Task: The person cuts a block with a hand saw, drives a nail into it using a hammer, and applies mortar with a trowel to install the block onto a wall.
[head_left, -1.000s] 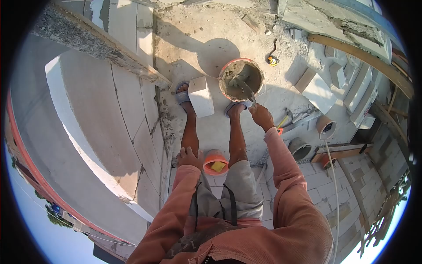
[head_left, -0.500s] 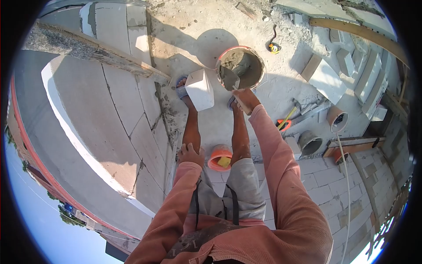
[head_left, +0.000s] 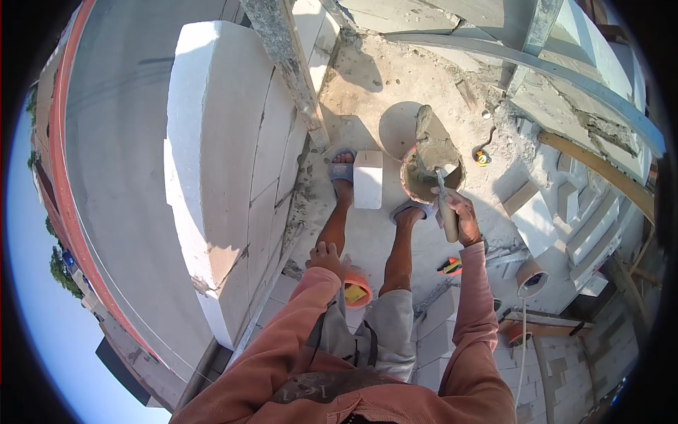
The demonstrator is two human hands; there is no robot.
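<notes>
Trowel with a metal blade and pale tan handle (head_left: 450,225), gripped in the right hand (head_left: 462,218), fingers closed round the handle. Blade heaped with wet grey mortar (head_left: 433,138), over the far side of a round, red-rimmed bucket (head_left: 405,178); whether blade touches rim, cannot tell. Left hand (head_left: 325,257) well apart, fingers loose on the left leg, holding nothing visible.

Risks, as judged: heap looks broad for the blade. A twist of the wrist or a knock on the rim could shed mortar onto the concrete floor (head_left: 367,240). Right foot in a blue-grey sandal (head_left: 412,210) stands close by the bucket; a short step could jolt it. White rectangular block (head_left: 368,181) stands between the feet, near the left one; a shift of that foot could tip it, and stray mortar might foul it.

Containers: red-rimmed bucket shows grey, mortar-smeared inside; trowel and load hide much, depth cannot be told. Small orange bucket (head_left: 362,278) behind the feet, between the legs, holds a yellow sponge-like piece (head_left: 354,292). Pale round container (head_left: 532,278) off to the right; contents unclear.
</notes>
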